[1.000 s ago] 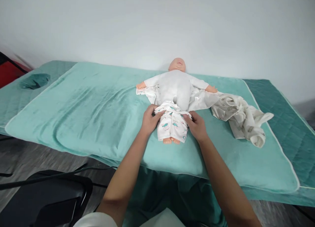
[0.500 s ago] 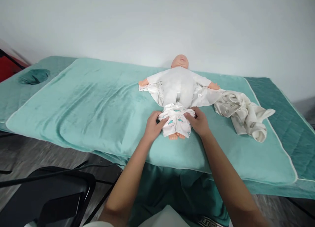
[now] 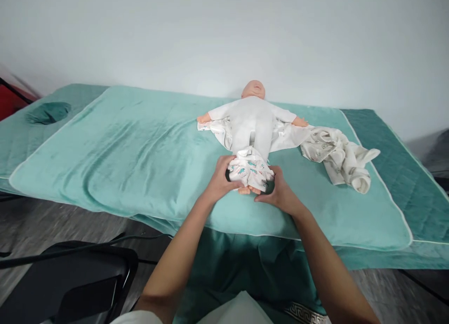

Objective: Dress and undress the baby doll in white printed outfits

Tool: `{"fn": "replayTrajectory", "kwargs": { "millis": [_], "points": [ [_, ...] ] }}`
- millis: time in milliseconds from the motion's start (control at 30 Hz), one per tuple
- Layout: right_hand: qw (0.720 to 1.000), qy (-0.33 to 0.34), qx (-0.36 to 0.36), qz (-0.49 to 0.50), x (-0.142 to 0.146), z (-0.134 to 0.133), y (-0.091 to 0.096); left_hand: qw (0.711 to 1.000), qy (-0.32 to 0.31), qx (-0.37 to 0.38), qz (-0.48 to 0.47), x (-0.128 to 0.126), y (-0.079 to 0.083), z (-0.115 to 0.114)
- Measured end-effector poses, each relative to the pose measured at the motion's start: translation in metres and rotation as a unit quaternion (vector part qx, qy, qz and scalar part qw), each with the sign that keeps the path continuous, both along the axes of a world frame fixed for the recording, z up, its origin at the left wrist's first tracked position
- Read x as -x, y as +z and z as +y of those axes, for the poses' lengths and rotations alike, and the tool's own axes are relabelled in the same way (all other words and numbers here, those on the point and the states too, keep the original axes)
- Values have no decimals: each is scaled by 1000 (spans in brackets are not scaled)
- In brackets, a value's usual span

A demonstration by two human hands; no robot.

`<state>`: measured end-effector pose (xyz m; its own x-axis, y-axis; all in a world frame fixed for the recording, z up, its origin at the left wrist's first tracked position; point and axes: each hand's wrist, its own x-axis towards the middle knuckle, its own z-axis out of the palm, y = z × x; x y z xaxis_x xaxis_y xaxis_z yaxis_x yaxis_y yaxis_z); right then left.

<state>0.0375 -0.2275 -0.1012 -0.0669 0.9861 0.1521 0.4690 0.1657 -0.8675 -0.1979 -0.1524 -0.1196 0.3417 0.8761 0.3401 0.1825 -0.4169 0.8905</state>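
Observation:
A baby doll (image 3: 252, 120) in a white long-sleeved body lies on its back, arms spread, over an opened-out printed garment (image 3: 286, 136). White baby pants (image 3: 249, 168) with small green prints are bunched around its lower legs; the toes show below the hems. My left hand (image 3: 224, 176) curls around the pants' left side, thumb at the hem and fingertips partly hidden behind the cloth. On the other side, my right hand (image 3: 280, 190) is open in a C shape, with its fingers beside the cloth and its thumb apart below.
A crumpled white printed cloth (image 3: 342, 158) lies right of the doll. Under everything is a green padded bed (image 3: 140, 141) with a face hole (image 3: 49, 112) at its left end, against a pale wall (image 3: 175, 33). A black chair (image 3: 70, 282) stands at the lower left.
Both thumbs have moved off the front of the pants, down toward the hems. My right hand has loosened its grip and spread. The pants look more bunched, and the view has shifted slightly.

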Motion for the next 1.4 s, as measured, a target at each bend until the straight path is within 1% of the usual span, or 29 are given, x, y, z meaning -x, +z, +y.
{"fn": "replayTrajectory", "kwargs": {
  "millis": [100,200,300,367,467,567,633,700,767,833,900,967,1033,1067,1100,1167,1200,1233,1300,1367,1400],
  "points": [
    [999,-21,-10,-27,3,-2,-1,998,-28,-14,50,3,0,-7],
    [1000,-21,-6,-13,2,-3,2,994,-28,-32,96,-1,5,-16],
    [1000,-20,23,-5,-1,-4,12,988,-5,-44,147,-7,15,-28],
    [998,-16,54,-24,-4,-5,22,986,5,-36,162,-9,23,-38],
    [994,-5,89,-70,-9,-6,39,990,-1,20,137,-7,33,-48],
    [991,17,113,-77,-13,-8,54,990,8,78,118,-1,40,-53],
    [987,54,138,-60,-15,-10,65,988,13,108,112,3,44,-55],
    [980,103,169,-34,-16,-14,76,985,-9,143,100,6,50,-58],
    [968,156,196,-10,-17,-20,89,980,-40,167,98,10,60,-63],
    [958,202,203,-5,-19,-26,106,976,-65,157,139,16,75,-69],
    [951,238,197,-34,-20,-33,127,963,-90,120,226,23,97,-75],
    [942,260,192,-85,-21,-38,150,937,-131,85,311,31,125,-80],
    [940,259,187,-120,-23,-37,173,913,-174,55,364,36,156,-82],
    [948,234,177,-124,-24,-34,185,905,-191,39,379,38,173,-82],
    [961,190,159,-122,-26,-29,195,898,-200,20,390,39,188,-81],
    [987,77,94,-109,-31,-15,214,888,-214,-16,406,41,215,-74],
    [993,32,54,-103,-34,-7,221,888,-215,-34,405,41,226,-69],
    [995,6,14,-95,-36,1,228,896,-201,-53,393,42,234,-64],
    [996,-15,-49,-69,-37,14,240,927,-131,-94,338,41,247,-53],
    [995,-34,-78,-56,-33,17,251,954,-58,-121,269,40,257,-49],
    [994,-37,-80,-65,-29,15,256,960,-43,-124,246,38,262,-50]
  ]
}}
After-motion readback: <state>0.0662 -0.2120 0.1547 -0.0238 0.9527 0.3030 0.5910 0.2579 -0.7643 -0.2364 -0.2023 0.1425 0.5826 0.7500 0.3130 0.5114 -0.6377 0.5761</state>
